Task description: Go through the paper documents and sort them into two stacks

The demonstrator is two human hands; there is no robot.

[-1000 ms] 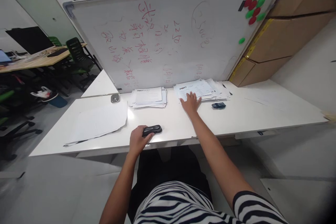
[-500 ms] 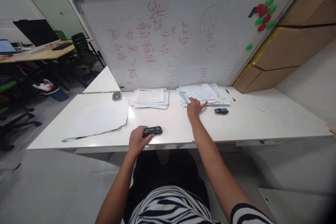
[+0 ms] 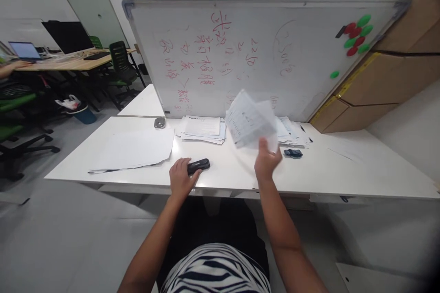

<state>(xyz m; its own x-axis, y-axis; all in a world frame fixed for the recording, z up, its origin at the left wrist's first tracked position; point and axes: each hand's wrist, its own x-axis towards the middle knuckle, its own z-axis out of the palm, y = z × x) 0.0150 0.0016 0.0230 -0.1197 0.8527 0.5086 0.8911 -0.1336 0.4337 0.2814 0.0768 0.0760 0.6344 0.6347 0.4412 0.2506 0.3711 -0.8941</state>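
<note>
The person's left hand (image 3: 180, 178) has fingers closed around the black stapler (image 3: 200, 165) on the white table (image 3: 227, 169), while the right hand (image 3: 267, 163) clamps paper sheets (image 3: 249, 121) between thumb and fingers, above the table.

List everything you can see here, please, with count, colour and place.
Front desk: one, white, centre
Whiteboard: one, white, behind front desk
Held papers: count unclear, whitish, centre
Stapler: one, black, desk's near edge
Paper stacks: two, whitish, before whiteboard
Large sheets: count unclear, white, desk's left
Small object: one, grey, left of stacks
Dark object: one, blue-black, right of centre
Magnets: nine, five green, four red, whiteboard's right
Boxes: several, brown, far right
Monitor: one, black, back left
Chairs: several, black-green, left
Bin: one, blue, left floor
Co-worker's arm: one, left edge
Left grip: one, on stapler
Right grip: one, on held papers
</note>
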